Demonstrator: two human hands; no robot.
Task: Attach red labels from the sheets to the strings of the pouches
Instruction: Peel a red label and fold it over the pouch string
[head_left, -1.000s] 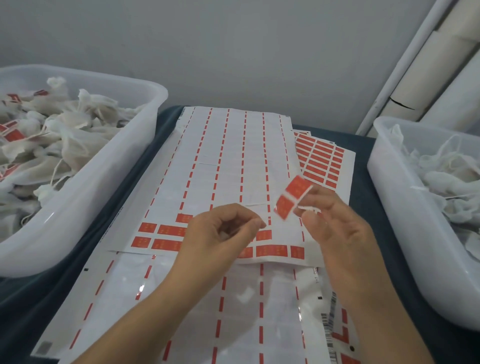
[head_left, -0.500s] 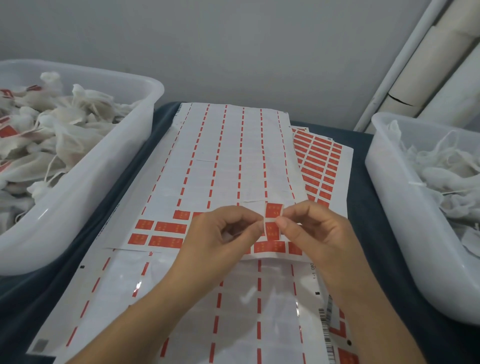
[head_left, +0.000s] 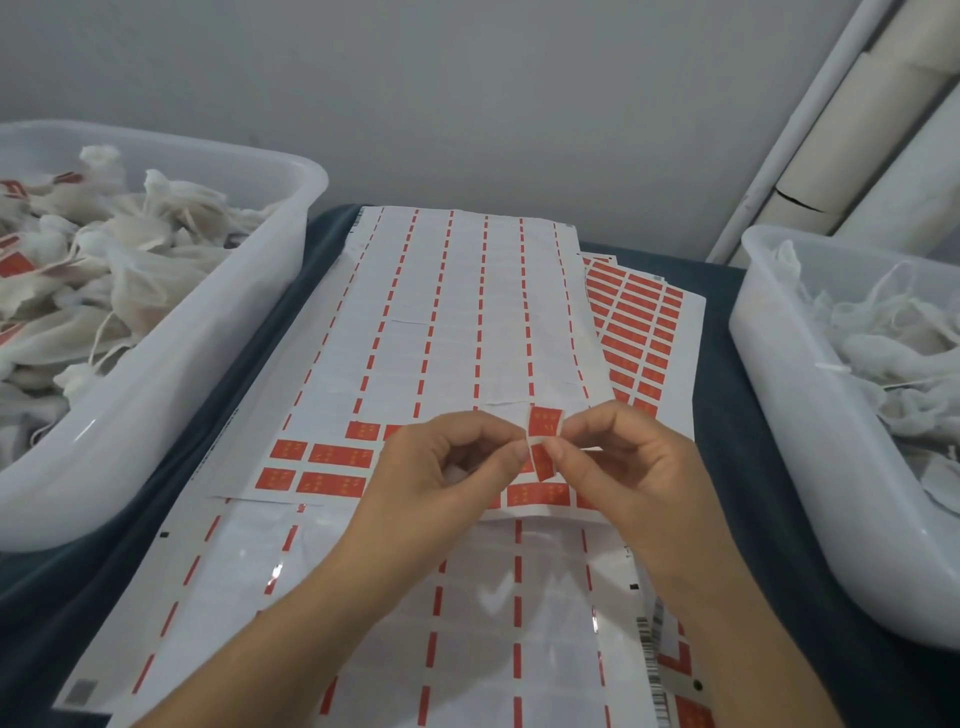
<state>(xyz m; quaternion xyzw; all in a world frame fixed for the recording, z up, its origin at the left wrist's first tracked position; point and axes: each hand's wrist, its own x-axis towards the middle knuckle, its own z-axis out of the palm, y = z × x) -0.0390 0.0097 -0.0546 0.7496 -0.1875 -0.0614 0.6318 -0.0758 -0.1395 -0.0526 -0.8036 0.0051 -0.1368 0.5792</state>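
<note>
Small red rectangular paper label at frame centre, held above sheets, long axis near 12-to-6, bent at midpoint where fingertips meet. Pouch string not discernible there; cannot tell if label wraps it. Right hand pinches label from 3 o'clock; left hand pinches fold from 9 o'clock, fingers curled. Both equally near.

Beneath: mostly stripped white label sheet. Fuller red sheet at 1 o'clock. Translucent plastic tub of labelled white pouches at 9 o'clock; second tub of pouches at 3 o'clock.

two hands, two bins
</note>
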